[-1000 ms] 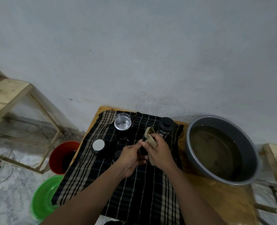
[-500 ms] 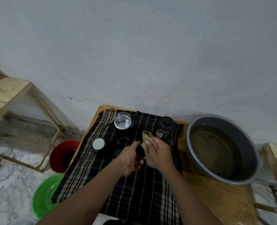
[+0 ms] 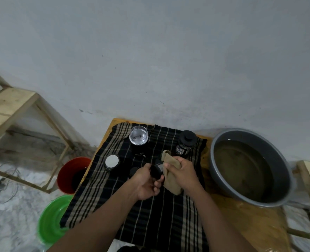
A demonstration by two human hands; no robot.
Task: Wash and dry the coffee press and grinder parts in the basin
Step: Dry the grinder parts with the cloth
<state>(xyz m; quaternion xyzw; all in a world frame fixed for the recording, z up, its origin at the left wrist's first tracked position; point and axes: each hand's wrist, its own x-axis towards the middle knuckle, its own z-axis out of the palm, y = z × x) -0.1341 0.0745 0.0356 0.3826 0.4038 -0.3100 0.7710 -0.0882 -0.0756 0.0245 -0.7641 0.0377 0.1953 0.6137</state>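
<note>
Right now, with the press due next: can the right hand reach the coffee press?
Probably yes: the coffee press stands just beyond the right hand, nothing between, though that hand grips the tan cloth.

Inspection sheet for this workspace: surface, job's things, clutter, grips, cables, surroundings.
Surface: wooden table, striped cloth spread over it.
Job's things: coffee press, clear cup upright on cloth; grey basin holds murky water.
Clutter: white-lidded jar on cloth.
Grips: left grip holds small black part; right grip holds tan rag beside it.
Cables: loose cables on floor, left.
Surroundings: red bucket, green bowl, wooden frame, grey wall.
</note>
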